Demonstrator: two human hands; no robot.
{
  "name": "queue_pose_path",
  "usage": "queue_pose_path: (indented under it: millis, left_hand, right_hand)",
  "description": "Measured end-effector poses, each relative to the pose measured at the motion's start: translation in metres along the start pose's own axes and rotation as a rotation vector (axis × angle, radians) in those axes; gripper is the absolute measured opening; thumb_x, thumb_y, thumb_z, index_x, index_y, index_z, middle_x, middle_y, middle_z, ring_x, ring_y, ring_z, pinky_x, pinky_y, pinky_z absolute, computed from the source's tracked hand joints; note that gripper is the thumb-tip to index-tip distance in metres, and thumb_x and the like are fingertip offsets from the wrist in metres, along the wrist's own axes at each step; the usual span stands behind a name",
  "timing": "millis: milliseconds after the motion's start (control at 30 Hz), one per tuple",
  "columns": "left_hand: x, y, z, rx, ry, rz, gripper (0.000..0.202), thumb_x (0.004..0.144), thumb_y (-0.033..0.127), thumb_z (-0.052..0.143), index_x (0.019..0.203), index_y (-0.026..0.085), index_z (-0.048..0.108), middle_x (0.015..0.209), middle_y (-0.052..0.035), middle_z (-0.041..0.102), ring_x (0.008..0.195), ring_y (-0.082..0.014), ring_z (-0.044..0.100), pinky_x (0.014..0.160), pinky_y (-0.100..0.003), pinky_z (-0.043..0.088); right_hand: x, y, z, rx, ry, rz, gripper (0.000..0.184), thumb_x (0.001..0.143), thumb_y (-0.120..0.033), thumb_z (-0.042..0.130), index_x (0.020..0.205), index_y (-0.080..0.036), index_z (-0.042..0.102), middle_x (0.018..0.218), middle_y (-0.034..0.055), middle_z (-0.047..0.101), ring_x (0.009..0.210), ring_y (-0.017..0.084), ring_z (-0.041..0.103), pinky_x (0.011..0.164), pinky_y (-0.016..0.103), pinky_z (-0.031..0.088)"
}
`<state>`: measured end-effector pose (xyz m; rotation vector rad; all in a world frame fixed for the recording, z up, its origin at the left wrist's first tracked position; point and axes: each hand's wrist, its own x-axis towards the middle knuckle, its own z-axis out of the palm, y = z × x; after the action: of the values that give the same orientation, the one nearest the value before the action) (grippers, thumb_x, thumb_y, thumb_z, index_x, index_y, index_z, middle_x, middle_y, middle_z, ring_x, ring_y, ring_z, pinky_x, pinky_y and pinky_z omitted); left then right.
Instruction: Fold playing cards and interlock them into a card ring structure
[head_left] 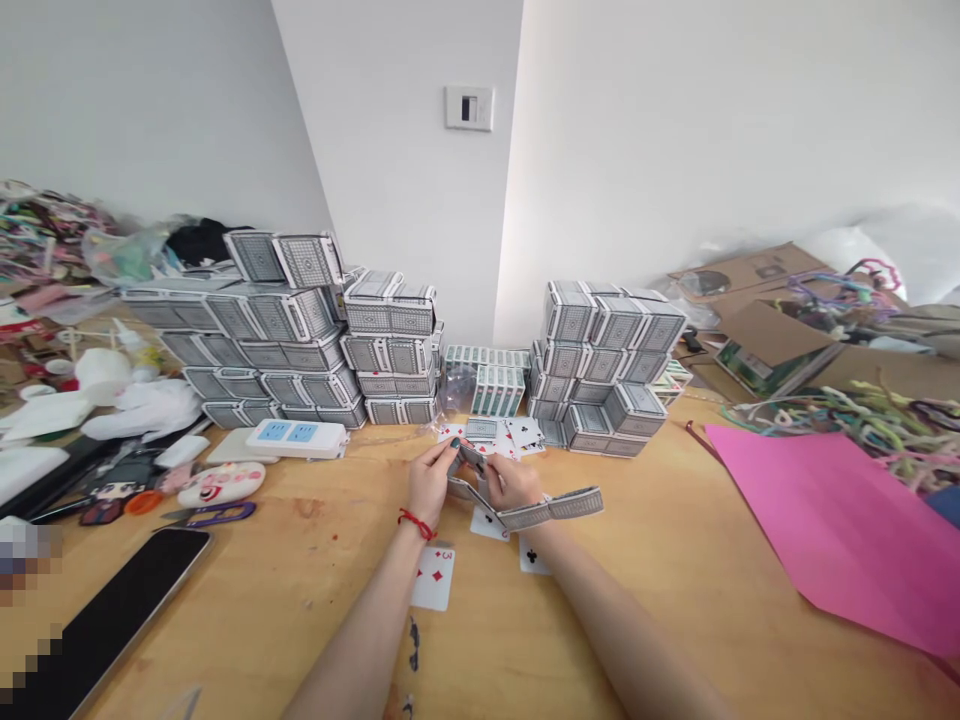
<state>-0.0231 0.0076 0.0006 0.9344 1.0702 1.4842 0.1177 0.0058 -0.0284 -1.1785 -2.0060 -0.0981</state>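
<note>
Between my two hands is a zigzag strip of joined playing cards, patterned backs showing, its right end sticking out past my right wrist. My left hand pinches one end of it, thumb on top. My right hand grips the strip close by, fingers curled; the exact joint between them is partly hidden. Under and around my hands lie loose cards, including a three of diamonds by my left forearm and a club card below my right wrist. More cards lie face up just beyond.
Blocks built from cards stand at the left, middle and right. Small card packs sit between them. A power strip, thread snips and phone lie left, pink paper right.
</note>
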Motion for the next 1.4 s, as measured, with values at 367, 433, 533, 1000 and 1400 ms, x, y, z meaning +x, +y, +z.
queue_pose_path:
  millis: [367, 433, 533, 1000, 1400]
  left_hand:
    - [0.005, -0.001, 0.000, -0.082, 0.062, -0.051, 0.020, 0.059, 0.028, 0.068, 0.072, 0.013, 0.071, 0.074, -0.0053, 0.070, 0.069, -0.0176, 0.062, 0.067, -0.029, 0.049]
    - [0.004, 0.000, 0.000, -0.085, 0.060, -0.046, 0.019, 0.060, 0.028, 0.068, 0.072, 0.013, 0.071, 0.073, -0.0050, 0.070, 0.070, -0.0176, 0.062, 0.068, -0.029, 0.048]
    - [0.004, -0.001, -0.002, -0.065, 0.033, -0.028, 0.018, 0.061, 0.027, 0.067, 0.072, 0.014, 0.071, 0.075, -0.0051, 0.071, 0.070, -0.0176, 0.063, 0.067, -0.028, 0.048]
    - [0.003, 0.006, 0.000, -0.200, 0.035, -0.105, 0.026, 0.060, 0.030, 0.069, 0.080, 0.013, 0.070, 0.081, -0.0076, 0.071, 0.070, -0.0193, 0.065, 0.067, -0.032, 0.051]
    - [0.002, 0.006, -0.004, -0.081, 0.030, -0.064, 0.025, 0.060, 0.031, 0.068, 0.075, 0.011, 0.071, 0.075, -0.0075, 0.071, 0.068, -0.0189, 0.064, 0.065, -0.029, 0.049]
  right_hand:
    - [0.008, -0.010, 0.007, -0.084, -0.138, 0.040, 0.019, 0.087, -0.028, 0.043, 0.090, -0.018, 0.059, 0.062, 0.0058, 0.063, 0.061, 0.020, 0.060, 0.055, 0.025, 0.038]
    - [0.010, -0.009, 0.005, -0.044, -0.160, 0.006, 0.022, 0.085, -0.028, 0.046, 0.101, -0.018, 0.058, 0.066, 0.0058, 0.065, 0.064, 0.020, 0.061, 0.058, 0.026, 0.040]
    - [0.013, -0.008, -0.001, -0.034, -0.153, 0.019, 0.022, 0.084, -0.026, 0.047, 0.099, -0.018, 0.061, 0.068, 0.0060, 0.066, 0.064, 0.020, 0.061, 0.058, 0.026, 0.041]
    - [0.013, -0.022, -0.017, 0.067, -0.229, 0.072, 0.033, 0.084, -0.018, 0.042, 0.116, -0.018, 0.050, 0.080, 0.0066, 0.067, 0.072, 0.020, 0.062, 0.059, 0.026, 0.043]
    - [0.005, 0.002, -0.011, 0.482, -0.261, 0.222, 0.042, 0.078, -0.028, 0.054, 0.118, -0.018, 0.048, 0.053, -0.0064, 0.051, 0.047, 0.010, 0.048, 0.047, 0.020, 0.037]
